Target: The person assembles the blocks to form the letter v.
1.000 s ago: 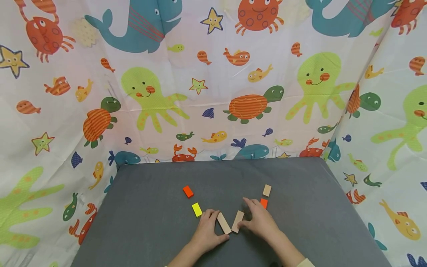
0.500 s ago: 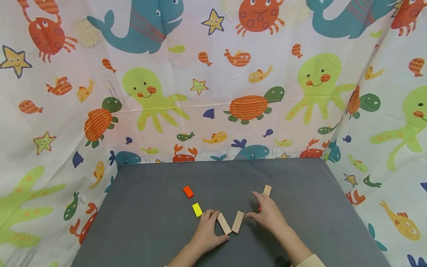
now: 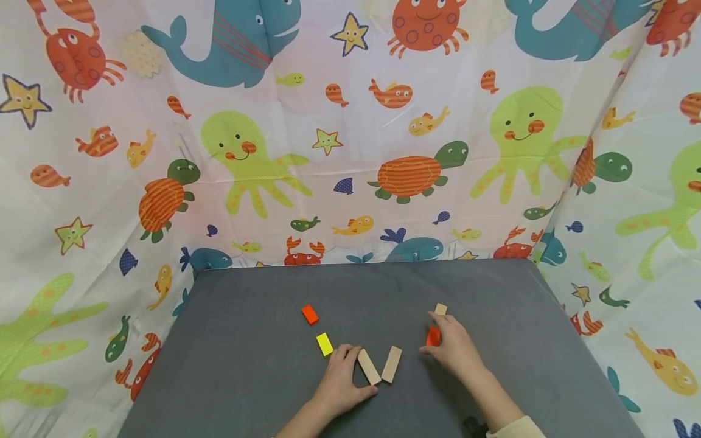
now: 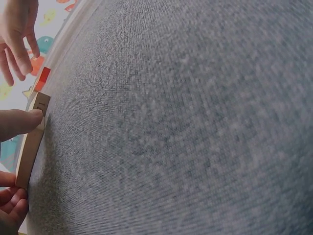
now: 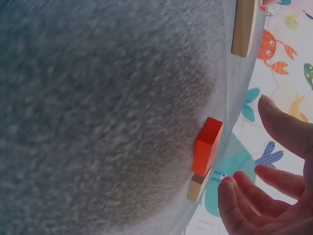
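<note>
My left hand [image 3: 341,378] holds a long plain wooden block [image 3: 369,367] by its ends, thumb at the near end and fingers at the far end; in the left wrist view the thumb presses on the block [image 4: 30,152]. Beside it a second plain wooden block [image 3: 391,364] lies slanted the other way, so the two form a V. My right hand [image 3: 459,348] hovers with thumb and fingers spread around a red block [image 3: 433,336]. In the right wrist view a gap shows between the fingers and this red block [image 5: 206,149].
Just behind the right red block lies a small wooden block [image 3: 440,309], partly hidden by fingers. On the left are a yellow block [image 3: 324,344] and another red block [image 3: 310,314]. A grey cloth-covered table [image 3: 246,365] meets a sea-animal curtain [image 3: 356,170] behind.
My right hand has left the right-hand wooden block of the V and moved right and back to the red block. My left hand stays in place on its block.
</note>
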Tool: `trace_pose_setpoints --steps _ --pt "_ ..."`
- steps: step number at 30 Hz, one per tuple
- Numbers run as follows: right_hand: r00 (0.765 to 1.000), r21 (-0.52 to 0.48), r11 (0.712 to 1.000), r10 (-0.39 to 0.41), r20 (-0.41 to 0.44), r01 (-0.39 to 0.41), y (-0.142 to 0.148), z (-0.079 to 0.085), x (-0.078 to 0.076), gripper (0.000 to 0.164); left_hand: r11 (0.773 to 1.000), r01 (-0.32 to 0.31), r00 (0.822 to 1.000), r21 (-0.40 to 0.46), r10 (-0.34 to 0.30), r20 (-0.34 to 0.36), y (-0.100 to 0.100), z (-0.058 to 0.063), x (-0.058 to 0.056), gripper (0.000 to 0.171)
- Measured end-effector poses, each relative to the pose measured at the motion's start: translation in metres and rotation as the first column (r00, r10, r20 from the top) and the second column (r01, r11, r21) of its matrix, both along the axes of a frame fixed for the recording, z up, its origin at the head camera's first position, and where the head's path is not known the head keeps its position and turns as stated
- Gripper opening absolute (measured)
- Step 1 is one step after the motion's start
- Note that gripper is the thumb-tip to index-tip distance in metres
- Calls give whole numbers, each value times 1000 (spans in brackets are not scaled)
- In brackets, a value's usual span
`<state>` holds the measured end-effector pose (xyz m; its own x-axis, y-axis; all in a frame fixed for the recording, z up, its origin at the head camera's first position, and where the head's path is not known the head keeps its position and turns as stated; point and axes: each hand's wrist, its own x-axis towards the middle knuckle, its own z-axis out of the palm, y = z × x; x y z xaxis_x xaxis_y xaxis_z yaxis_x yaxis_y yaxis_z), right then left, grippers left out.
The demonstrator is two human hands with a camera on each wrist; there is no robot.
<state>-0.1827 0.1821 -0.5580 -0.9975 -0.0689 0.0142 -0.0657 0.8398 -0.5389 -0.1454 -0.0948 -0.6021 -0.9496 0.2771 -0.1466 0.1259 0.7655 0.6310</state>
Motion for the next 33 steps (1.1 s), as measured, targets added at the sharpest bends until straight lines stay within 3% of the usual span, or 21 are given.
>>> trace_pose_setpoints --steps 11,18,28,33 --pt "998 32 998 -57 40 56 12 -11 0 78 1000 0 1000 -11 0 18 -1 -1 0 91" --pt "997 39 998 -43 59 41 20 -19 -1 66 1000 4 1000 -11 -4 6 -2 -2 0 91" --pt "996 39 998 -48 69 45 28 -27 -3 61 1000 7 1000 -14 -7 -3 -1 -3 1 89" --pt "998 15 1000 -23 61 22 27 -25 -4 67 1000 0 1000 -4 0 -6 -1 -2 2 89"
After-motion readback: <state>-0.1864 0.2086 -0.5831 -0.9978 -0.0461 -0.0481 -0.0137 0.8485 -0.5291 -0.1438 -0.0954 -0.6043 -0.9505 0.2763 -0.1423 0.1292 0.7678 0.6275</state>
